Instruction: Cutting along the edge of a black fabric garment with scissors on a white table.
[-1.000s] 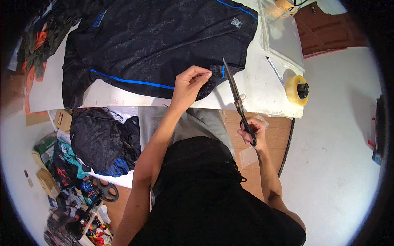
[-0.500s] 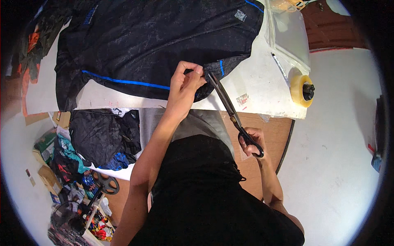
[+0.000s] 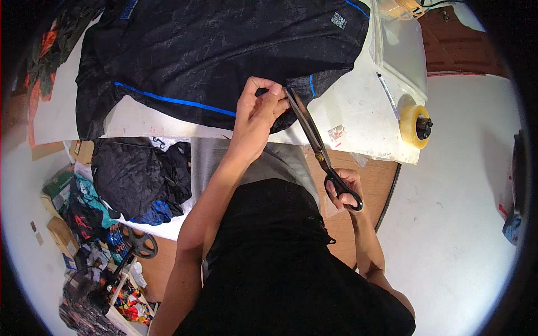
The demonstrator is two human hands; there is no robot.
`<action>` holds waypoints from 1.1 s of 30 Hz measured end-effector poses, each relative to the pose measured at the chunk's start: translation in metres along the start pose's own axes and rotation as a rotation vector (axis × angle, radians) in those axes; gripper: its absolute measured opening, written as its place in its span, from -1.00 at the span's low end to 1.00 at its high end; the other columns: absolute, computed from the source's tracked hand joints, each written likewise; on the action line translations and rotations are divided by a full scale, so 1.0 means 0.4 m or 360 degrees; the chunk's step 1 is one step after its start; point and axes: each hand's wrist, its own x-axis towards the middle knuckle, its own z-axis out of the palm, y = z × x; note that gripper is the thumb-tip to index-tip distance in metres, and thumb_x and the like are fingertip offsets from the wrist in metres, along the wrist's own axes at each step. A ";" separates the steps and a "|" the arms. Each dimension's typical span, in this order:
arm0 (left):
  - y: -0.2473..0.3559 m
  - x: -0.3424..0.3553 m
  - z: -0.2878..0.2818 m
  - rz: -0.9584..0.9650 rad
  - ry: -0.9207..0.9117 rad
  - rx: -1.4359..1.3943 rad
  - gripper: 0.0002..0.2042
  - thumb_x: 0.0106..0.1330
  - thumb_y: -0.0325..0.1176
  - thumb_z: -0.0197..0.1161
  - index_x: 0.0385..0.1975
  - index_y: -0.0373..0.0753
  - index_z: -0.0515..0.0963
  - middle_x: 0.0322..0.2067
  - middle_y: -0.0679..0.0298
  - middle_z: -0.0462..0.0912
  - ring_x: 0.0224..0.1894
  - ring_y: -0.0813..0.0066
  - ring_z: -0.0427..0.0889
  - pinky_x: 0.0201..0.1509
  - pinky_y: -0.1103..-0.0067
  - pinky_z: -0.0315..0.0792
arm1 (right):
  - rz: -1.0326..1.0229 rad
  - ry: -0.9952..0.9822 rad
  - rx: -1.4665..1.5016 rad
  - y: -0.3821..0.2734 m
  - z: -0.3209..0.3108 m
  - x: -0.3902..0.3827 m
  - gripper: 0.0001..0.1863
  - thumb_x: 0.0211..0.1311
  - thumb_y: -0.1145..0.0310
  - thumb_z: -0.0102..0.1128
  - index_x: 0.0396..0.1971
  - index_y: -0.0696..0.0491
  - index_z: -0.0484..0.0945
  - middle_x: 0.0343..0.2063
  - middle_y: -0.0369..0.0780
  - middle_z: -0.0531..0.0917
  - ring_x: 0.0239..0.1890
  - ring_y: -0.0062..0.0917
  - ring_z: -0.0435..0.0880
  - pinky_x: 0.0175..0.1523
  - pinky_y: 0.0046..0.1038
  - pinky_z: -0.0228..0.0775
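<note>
A black garment (image 3: 213,50) with blue stripes is spread on the white table (image 3: 336,101). My left hand (image 3: 255,115) is pinched at the garment's lower right part, beside a short blue stripe; whether a thread is also between the fingertips I cannot tell. Large black-handled scissors (image 3: 319,148) are in my right hand (image 3: 344,187), held below the table's front edge, with the long blades reaching up over it. The blade tips are right by my left fingertips, at the dark fabric.
A yellow tape roll (image 3: 411,126), a pen (image 3: 386,92) and clear plastic sheets (image 3: 400,45) lie on the right. Dark fabric with orange (image 3: 47,56) hangs at the far left. Below are piled black garments (image 3: 140,182), boxes and a wooden crate (image 3: 120,308) of colourful small items.
My left hand has risen slightly and its fingers have shifted at the fabric. The scissors have tilted, their tips moving down and left to my left fingertips, while my right hand moved slightly downward.
</note>
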 end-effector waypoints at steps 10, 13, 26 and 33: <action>-0.008 -0.002 -0.009 0.0075 -0.0086 0.0047 -0.88 0.39 -0.38 -0.03 -0.23 -0.29 0.28 -0.29 0.18 0.53 -0.20 0.52 0.57 -0.03 0.58 0.47 | 0.0045 -0.0005 0.0046 -0.024 -0.006 -0.001 -0.47 -0.24 0.03 0.48 -0.63 0.17 0.41 -0.76 -0.34 0.40 -0.86 -0.75 0.33 -0.78 -0.72 0.15; -0.006 -0.009 -0.009 0.0029 -0.0089 0.0119 -0.90 0.40 -0.38 -0.07 -0.23 -0.26 0.27 -0.23 0.08 0.53 -0.13 0.35 0.57 0.08 0.42 0.38 | 0.0033 -0.0016 0.0024 -0.027 -0.009 -0.004 -0.46 -0.24 0.00 0.47 -0.63 0.18 0.41 -0.77 -0.34 0.40 -0.86 -0.75 0.32 -0.78 -0.72 0.14; -0.005 -0.015 -0.010 -0.0048 -0.0033 0.0049 -0.89 0.42 -0.33 -0.10 -0.23 -0.22 0.25 -0.14 0.02 0.51 -0.10 0.35 0.55 0.06 0.44 0.37 | 0.0026 -0.0013 0.0054 -0.011 -0.011 -0.003 -0.43 -0.19 -0.02 0.40 -0.61 0.21 0.37 -0.76 -0.35 0.37 -0.89 -0.79 0.26 -0.79 -0.76 0.04; -0.012 -0.012 -0.015 -0.0057 -0.0070 -0.0090 -0.88 0.41 -0.31 -0.08 -0.22 -0.20 0.27 -0.13 0.04 0.51 -0.10 0.38 0.54 0.01 0.50 0.37 | 0.0010 0.0012 0.0159 -0.006 -0.009 -0.005 -0.58 -0.15 0.20 0.44 -0.64 0.22 0.42 -0.78 -0.33 0.39 -0.90 -0.76 0.28 -0.80 -0.72 0.07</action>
